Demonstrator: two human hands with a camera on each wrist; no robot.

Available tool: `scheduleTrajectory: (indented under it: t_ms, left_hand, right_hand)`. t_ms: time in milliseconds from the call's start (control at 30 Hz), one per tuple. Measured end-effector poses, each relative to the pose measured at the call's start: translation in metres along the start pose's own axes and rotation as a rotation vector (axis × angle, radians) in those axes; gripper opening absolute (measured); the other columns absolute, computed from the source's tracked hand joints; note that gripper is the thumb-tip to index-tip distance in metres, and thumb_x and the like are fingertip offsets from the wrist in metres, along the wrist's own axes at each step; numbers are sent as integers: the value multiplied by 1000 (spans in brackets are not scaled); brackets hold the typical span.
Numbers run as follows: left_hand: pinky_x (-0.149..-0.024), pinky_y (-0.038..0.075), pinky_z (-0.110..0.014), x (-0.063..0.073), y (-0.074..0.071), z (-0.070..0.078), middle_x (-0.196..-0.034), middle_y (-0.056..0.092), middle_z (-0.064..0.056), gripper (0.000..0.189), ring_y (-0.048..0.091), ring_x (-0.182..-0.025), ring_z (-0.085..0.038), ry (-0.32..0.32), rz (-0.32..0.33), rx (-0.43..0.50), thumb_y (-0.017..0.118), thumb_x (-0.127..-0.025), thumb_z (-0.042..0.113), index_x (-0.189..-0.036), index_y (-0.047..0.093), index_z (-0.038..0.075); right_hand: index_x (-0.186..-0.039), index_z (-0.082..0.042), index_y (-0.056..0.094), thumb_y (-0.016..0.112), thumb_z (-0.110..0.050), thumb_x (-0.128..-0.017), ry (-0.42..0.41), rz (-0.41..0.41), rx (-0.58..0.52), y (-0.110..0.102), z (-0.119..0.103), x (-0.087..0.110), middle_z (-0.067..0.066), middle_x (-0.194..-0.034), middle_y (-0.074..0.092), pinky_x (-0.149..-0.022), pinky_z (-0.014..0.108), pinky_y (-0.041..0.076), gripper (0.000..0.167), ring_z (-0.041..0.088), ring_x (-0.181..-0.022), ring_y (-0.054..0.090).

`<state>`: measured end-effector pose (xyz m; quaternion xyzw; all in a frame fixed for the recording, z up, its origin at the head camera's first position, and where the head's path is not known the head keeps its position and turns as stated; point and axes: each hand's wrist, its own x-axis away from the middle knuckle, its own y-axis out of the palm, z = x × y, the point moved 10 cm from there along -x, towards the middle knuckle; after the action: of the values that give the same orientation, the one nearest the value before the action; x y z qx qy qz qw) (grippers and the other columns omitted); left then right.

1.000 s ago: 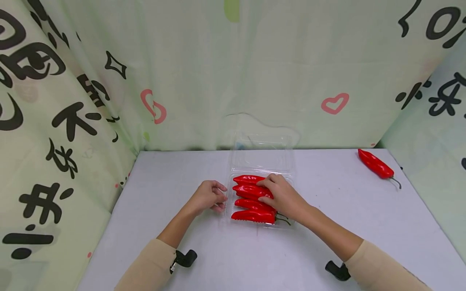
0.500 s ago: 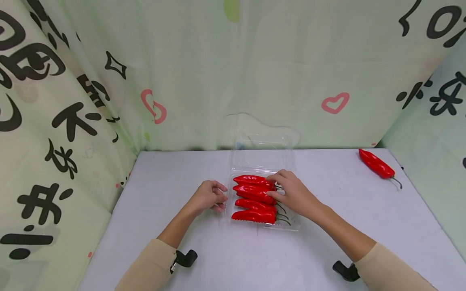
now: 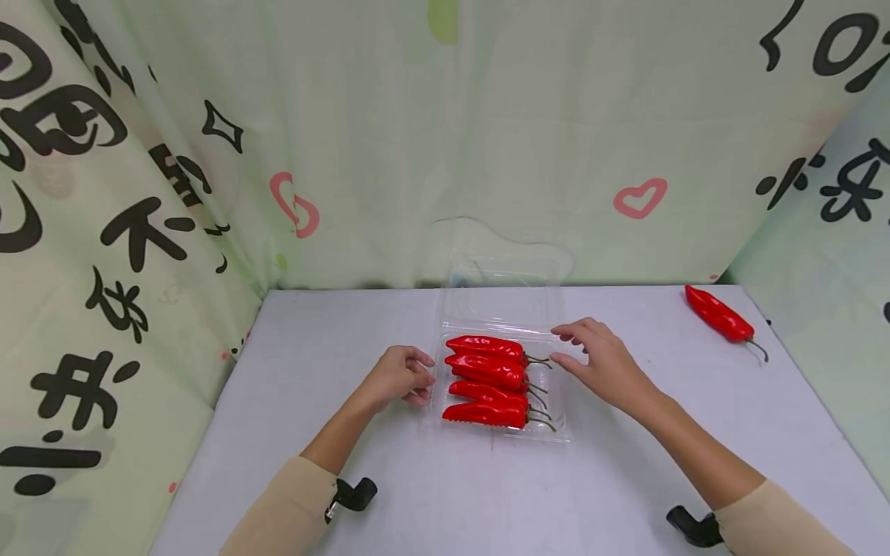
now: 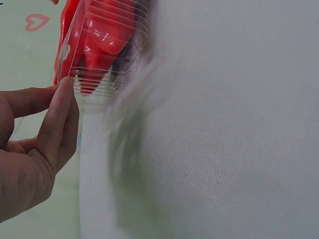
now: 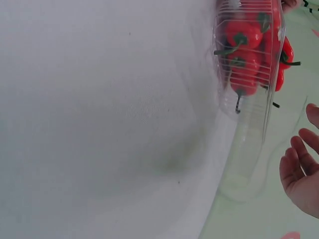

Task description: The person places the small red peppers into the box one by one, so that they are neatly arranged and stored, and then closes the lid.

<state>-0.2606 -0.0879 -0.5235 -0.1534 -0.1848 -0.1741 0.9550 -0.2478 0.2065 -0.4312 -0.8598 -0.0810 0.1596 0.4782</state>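
A clear plastic clamshell box lies on the table with its lid raised at the back. Several red chili peppers lie in it side by side, green stems pointing right. At the box's left side is my left hand; in the left wrist view its thumb and fingertips pinch the rim. My right hand, fingers spread and holding nothing, is just off the box's right edge, near the stems. The right wrist view shows the same hand apart from the box.
Another red chili pepper lies alone at the table's back right corner. A white cloth covers the table. Patterned curtains stand behind it and at both sides. Black wrist mounts stick out from the sleeves.
My right hand has let go of the peppers and moved right, off the box, uncovering their stems. The left hand has stayed at the box's left edge.
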Motion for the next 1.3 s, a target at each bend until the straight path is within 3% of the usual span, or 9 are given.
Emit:
scheduleTrajectory:
  t_ms: [200, 533, 1067, 1300]
  left_hand:
    - [-60, 63, -30, -1, 0, -2, -91, 68, -19, 28, 71, -64, -21, 0, 1, -5, 72, -93, 3, -119, 62, -4]
    - [-59, 63, -30, 1, 0, -2, -92, 68, -20, 28, 72, -65, -22, 4, -2, 4, 72, -93, 2, -119, 62, -6]
    - [-60, 64, -31, -1, -1, -3, -91, 68, -20, 28, 71, -65, -22, 8, -2, 11, 72, -93, 1, -118, 62, -5]
    - [-60, 64, -31, -3, 0, -2, -92, 68, -20, 28, 72, -65, -23, 6, 1, 8, 72, -93, 2, -118, 62, -5]
  right_hand:
    - [-131, -2, 65, 79, -15, -91, 25, 32, 14, -15, 21, 5, 19, -120, 65, -85, 54, 60, 44, 35, -106, 62]
    - [-147, -3, 50, 73, -30, -97, 199, 2, 7, -30, 74, 13, 29, -148, 49, -102, 72, 46, 61, 50, -136, 45]
    - [-162, -4, 24, 70, -33, -98, 345, -5, 12, -53, 150, 25, 37, -157, 31, -94, 78, 46, 84, 60, -141, 31]
    - [-163, -4, 22, 67, -32, -101, 375, 63, 16, -67, 181, 31, 34, -162, 27, -98, 81, 40, 82, 58, -147, 25]
